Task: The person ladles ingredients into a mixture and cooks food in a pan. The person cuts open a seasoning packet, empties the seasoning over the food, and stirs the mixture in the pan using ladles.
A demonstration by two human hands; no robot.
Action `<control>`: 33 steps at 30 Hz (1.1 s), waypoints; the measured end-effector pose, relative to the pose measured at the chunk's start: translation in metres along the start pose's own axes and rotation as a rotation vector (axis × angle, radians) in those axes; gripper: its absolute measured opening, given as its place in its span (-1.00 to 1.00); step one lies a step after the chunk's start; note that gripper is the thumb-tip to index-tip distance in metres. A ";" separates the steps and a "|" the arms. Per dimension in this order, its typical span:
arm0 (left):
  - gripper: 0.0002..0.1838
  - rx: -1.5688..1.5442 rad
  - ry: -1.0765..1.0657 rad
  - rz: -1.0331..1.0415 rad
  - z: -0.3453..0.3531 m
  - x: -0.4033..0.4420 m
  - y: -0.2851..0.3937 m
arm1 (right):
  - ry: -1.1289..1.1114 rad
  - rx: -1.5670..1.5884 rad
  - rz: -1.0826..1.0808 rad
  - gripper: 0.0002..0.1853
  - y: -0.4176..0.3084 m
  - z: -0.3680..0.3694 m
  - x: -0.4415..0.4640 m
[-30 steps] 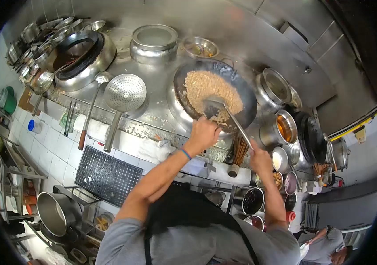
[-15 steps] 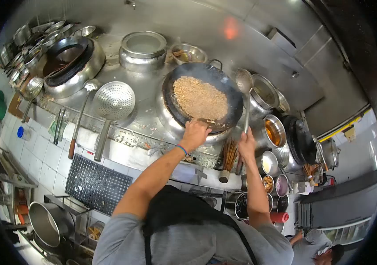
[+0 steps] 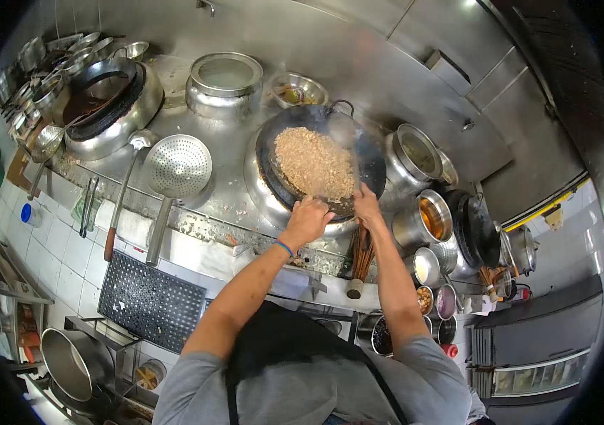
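Observation:
A large dark wok sits tilted on the burner, holding a heap of pale brown, finely chopped food. My left hand is closed at the wok's near rim; the exact grip is partly hidden by the fingers. In my right hand, wrapped round its handle, is a long metal ladle. Its bowl, smeared by motion, is over the right side of the wok, beside the food. A bamboo brush stands just below my right hand.
On the left lie a perforated skimmer and another ladle. Behind the wok are a lidded-looking round pot and a steel bowl. To the right stand a pot of orange liquid and several small containers.
My right hand has swung the ladle left and inward, from beside the wok to over it. The food has shifted slightly. My left hand stays at the rim. The view has moved slightly.

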State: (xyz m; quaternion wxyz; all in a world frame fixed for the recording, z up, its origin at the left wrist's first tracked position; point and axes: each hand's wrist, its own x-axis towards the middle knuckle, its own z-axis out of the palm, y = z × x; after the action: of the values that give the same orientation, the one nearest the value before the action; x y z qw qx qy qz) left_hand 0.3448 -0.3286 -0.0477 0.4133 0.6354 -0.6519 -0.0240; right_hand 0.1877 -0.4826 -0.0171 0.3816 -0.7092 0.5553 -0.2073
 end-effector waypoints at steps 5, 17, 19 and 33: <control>-0.69 -0.014 -0.082 -0.025 -0.009 -0.002 0.001 | -0.038 -0.426 -0.515 -0.48 0.007 -0.022 -0.027; -0.70 0.007 -0.148 -0.062 -0.002 0.000 0.000 | -0.065 0.198 0.303 -0.70 0.010 -0.034 -0.076; -0.70 0.003 -0.132 -0.065 -0.001 0.005 -0.002 | -0.282 0.854 0.580 -0.82 -0.001 -0.012 -0.100; -0.68 0.025 -0.124 0.026 -0.027 0.001 0.026 | -0.466 1.059 0.446 -0.69 -0.018 -0.070 -0.127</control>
State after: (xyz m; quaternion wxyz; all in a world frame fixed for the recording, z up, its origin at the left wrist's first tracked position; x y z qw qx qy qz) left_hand 0.3395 -0.3116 -0.0153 0.3646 0.6293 -0.6845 -0.0500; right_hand 0.1117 -0.3824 0.0569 0.8271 -0.3170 0.4140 -0.2098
